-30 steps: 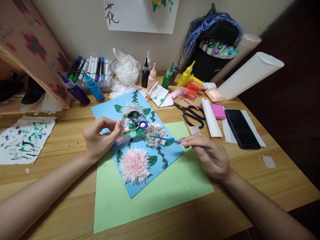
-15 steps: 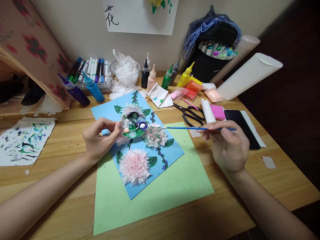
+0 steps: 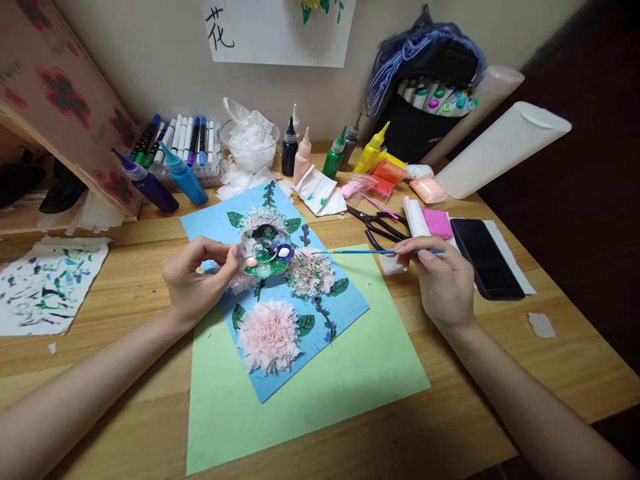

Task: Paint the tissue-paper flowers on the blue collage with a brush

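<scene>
My left hand (image 3: 205, 277) pinches the left rim of a small round paint palette (image 3: 265, 268), whose wells hold green, black, white, purple and peach paint. Between the fingers of my right hand (image 3: 445, 280) is a thin blue paintbrush (image 3: 357, 252), held level with its tip pointing left toward the palette. Beneath both lies a blue sheet (image 3: 320, 330) bearing tissue-paper flowers, painted green leaves and dark stems. A full pink flower (image 3: 270, 337) sits near its lower corner; a green-flecked flower (image 3: 311, 272) is under the brush tip. The palette partly hides the flowers behind it.
Under the blue sheet is a green paper (image 3: 360, 400). Black-handled scissors (image 3: 383, 223), a phone (image 3: 487, 259) and a pink block (image 3: 437, 223) lie to the right. Paint bottles (image 3: 334, 155), markers (image 3: 187, 140) and a tissue bowl (image 3: 250, 147) line the back; a paint-smeared tissue (image 3: 50, 287) is left.
My right hand has shifted slightly left and its grip on the paintbrush has changed, uncovering more of the phone. The palette in my left hand stays nearly in place.
</scene>
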A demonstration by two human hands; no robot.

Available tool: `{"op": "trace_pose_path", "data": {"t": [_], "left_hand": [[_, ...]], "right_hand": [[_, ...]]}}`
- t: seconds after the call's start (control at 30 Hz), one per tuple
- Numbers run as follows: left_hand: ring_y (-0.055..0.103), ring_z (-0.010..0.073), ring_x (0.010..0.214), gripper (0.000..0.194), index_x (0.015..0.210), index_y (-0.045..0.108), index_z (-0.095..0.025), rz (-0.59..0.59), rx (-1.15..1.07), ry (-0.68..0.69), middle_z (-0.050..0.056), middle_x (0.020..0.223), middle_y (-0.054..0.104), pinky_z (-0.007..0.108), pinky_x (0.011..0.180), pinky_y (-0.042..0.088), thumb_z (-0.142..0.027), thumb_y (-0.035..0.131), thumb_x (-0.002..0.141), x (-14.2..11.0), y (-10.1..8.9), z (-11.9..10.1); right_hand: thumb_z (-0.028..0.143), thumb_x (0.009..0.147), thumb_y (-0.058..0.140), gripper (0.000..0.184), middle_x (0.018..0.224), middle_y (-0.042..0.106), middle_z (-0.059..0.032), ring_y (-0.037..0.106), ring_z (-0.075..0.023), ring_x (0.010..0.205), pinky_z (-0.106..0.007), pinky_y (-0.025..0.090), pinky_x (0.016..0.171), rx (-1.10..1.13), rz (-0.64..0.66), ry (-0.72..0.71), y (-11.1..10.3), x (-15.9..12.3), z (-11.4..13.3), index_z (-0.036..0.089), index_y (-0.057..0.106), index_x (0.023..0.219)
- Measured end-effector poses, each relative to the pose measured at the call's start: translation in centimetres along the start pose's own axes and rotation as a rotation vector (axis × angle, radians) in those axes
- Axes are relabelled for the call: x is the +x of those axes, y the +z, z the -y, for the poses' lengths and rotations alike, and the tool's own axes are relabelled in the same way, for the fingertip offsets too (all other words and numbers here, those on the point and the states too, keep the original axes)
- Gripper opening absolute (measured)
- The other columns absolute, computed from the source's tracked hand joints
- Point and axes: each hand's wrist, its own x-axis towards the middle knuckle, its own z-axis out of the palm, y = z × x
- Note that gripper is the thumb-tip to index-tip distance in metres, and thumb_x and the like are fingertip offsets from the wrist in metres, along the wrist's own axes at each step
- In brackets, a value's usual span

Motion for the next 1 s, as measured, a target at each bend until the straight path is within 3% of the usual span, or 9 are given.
{"op": "trace_pose_path", "data": {"t": [0.13,0.3,0.47,0.63,0.77,0.93,1.0], "left_hand": [[0.053,0.0097,0.046,0.012,0.065,0.060,-0.021,0.005,-0.013,0.006,-0.002,0.057,0.063,0.023,0.043,0.041,-0.017,0.071,0.070,0.0,0.0,0.0],[0.054,0.0098,0.047,0.012,0.065,0.060,-0.021,0.005,-0.015,-0.002,-0.003,0.057,0.064,0.023,0.043,0.041,-0.018,0.071,0.070,0.0,0.0,-0.1],[0.053,0.0086,0.046,0.012,0.064,0.060,-0.020,-0.005,0.008,0.033,-0.003,0.057,0.064,0.022,0.043,0.041,-0.016,0.070,0.069,0.1,0.1,-0.1],[0.054,0.0080,0.046,0.013,0.063,0.060,-0.019,-0.014,-0.003,0.055,-0.003,0.057,0.064,0.021,0.044,0.041,-0.013,0.071,0.067,0.1,0.1,0.0],[0.054,0.0085,0.046,0.012,0.065,0.060,-0.020,-0.006,-0.005,0.056,-0.004,0.058,0.066,0.021,0.044,0.042,-0.013,0.070,0.068,0.1,0.0,0.0],[0.054,0.0087,0.046,0.012,0.064,0.061,-0.020,-0.012,0.000,0.047,-0.004,0.057,0.064,0.021,0.044,0.042,-0.015,0.071,0.068,0.1,0.0,0.0],[0.054,0.0089,0.046,0.012,0.064,0.061,-0.020,-0.011,-0.003,0.045,-0.004,0.057,0.064,0.021,0.044,0.042,-0.015,0.071,0.068,0.0,0.1,0.1]], "right_hand": [[0.023,0.083,0.052,0.017,0.082,0.067,-0.0028,0.057,-0.0149,0.071,-0.030,0.045,0.064,0.014,-0.045,-0.039,-0.1,0.1,0.1,0.021,0.068,0.079],[0.022,0.083,0.052,0.017,0.082,0.068,-0.0029,0.059,-0.0155,0.074,-0.030,0.045,0.063,0.013,0.022,-0.055,0.2,0.0,0.4,0.021,0.069,0.081],[0.022,0.085,0.050,0.019,0.080,0.068,-0.0020,0.058,-0.0143,0.072,-0.029,0.045,0.062,-0.025,-0.047,-0.127,0.2,0.0,0.5,0.022,0.069,0.079],[0.021,0.086,0.049,0.020,0.083,0.068,-0.0025,0.061,-0.0162,0.078,-0.030,0.046,0.063,-0.126,0.070,-0.179,0.3,-0.1,0.9,0.024,0.069,0.083],[0.021,0.087,0.047,0.021,0.082,0.068,-0.0025,0.061,-0.0173,0.079,-0.032,0.046,0.063,-0.180,0.041,-0.272,0.4,-0.2,1.2,0.024,0.068,0.085],[0.018,0.086,0.048,0.022,0.082,0.070,-0.0019,0.062,-0.0195,0.081,-0.037,0.046,0.074,-0.230,0.140,-0.353,0.4,-0.4,1.3,0.026,0.068,0.089],[0.017,0.086,0.048,0.022,0.080,0.070,-0.0017,0.062,-0.0197,0.079,-0.037,0.046,0.073,-0.232,0.112,-0.373,0.4,-0.5,1.4,0.027,0.068,0.088]]}}
